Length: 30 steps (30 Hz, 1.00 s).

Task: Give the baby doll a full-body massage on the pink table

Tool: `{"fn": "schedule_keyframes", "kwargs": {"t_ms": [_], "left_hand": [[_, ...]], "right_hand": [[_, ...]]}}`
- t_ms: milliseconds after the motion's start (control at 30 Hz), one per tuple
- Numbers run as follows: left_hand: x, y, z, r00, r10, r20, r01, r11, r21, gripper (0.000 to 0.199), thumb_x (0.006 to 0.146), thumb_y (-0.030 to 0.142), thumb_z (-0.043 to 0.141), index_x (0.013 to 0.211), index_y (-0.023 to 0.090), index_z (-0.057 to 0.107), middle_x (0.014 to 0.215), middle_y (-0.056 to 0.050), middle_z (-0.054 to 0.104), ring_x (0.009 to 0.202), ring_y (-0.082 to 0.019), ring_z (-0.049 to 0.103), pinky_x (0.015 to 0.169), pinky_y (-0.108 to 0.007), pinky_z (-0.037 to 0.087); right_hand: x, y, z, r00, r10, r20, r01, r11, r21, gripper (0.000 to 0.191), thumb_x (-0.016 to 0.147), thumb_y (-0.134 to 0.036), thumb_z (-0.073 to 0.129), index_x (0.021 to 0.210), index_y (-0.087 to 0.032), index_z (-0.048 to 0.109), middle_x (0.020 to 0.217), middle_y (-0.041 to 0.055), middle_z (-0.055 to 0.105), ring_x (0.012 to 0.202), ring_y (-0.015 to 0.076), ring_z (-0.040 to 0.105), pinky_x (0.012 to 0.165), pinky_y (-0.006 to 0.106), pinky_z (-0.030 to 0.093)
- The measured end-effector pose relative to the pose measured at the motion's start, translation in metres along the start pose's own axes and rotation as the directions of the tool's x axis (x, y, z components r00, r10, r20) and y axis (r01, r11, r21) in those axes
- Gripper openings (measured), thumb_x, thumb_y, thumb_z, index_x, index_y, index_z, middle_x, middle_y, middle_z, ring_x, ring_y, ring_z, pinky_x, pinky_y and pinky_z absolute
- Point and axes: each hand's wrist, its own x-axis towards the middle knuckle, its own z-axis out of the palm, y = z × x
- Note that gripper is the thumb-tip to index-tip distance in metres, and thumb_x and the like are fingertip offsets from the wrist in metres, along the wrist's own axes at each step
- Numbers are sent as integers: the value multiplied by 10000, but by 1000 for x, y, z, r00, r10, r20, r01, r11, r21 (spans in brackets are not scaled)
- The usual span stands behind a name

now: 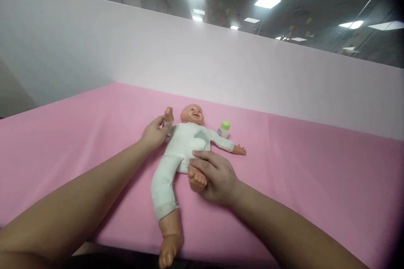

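Observation:
A baby doll (176,143) with a white cloth body lies on its back on a pink surface (299,176), its head away from me. My left hand (156,133) is closed around the doll's raised arm on the left, near the wrist. My right hand (217,176) grips the doll's other leg by the ankle, and that leg is bent up so the foot points toward me. The doll's straight leg hangs toward the near edge. Its free arm stretches out to the right. A small bottle with a green cap (225,126) lies tilted beside that arm.
A white partition (221,59) rises behind the pink surface. The surface's near edge runs along the bottom of the view. Ceiling lights (267,2) shine beyond the partition.

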Motion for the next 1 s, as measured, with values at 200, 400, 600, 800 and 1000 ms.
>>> {"fn": "schedule_keyframes", "kwargs": {"t_ms": [200,400,600,800,1000], "left_hand": [[20,-21,-4,943,-328,-54,274,858,-434,250,858,394,689,1011,201,648,967,-89,723,813,-236,706,726,-351,558],[30,-23,-13,878,-479,-16,380,715,-587,223,929,260,638,1120,147,627,1117,-169,714,991,-302,729,845,-423,597],[30,-28,-12,898,-440,0,364,741,-564,242,931,311,660,1130,179,624,1117,-159,722,1002,-307,734,806,-402,607],[25,-23,-12,924,-376,-66,306,834,-459,289,890,399,688,1090,194,644,1016,-125,748,855,-279,759,754,-385,611],[1,6,-9,996,-12,-89,26,988,149,314,896,512,652,1046,241,703,1043,-84,763,934,-310,722,801,-405,561]], "right_hand": [[4,-24,-5,987,-133,91,127,990,65,330,903,-344,722,1192,-198,654,1095,80,745,902,187,731,760,305,608],[-5,-29,0,914,-140,381,103,988,115,297,847,-399,633,1080,-216,650,913,22,694,720,169,638,584,291,482],[-9,-26,7,775,-92,625,47,995,89,320,756,-446,718,972,-220,651,862,0,646,635,150,536,533,275,372],[-11,-21,13,859,-135,494,78,988,135,337,804,-450,682,1049,-221,648,900,4,683,687,153,628,538,273,451],[-4,-7,2,992,-48,115,35,993,111,284,926,-388,650,1164,-234,633,1100,61,724,930,175,718,799,292,610]]}}
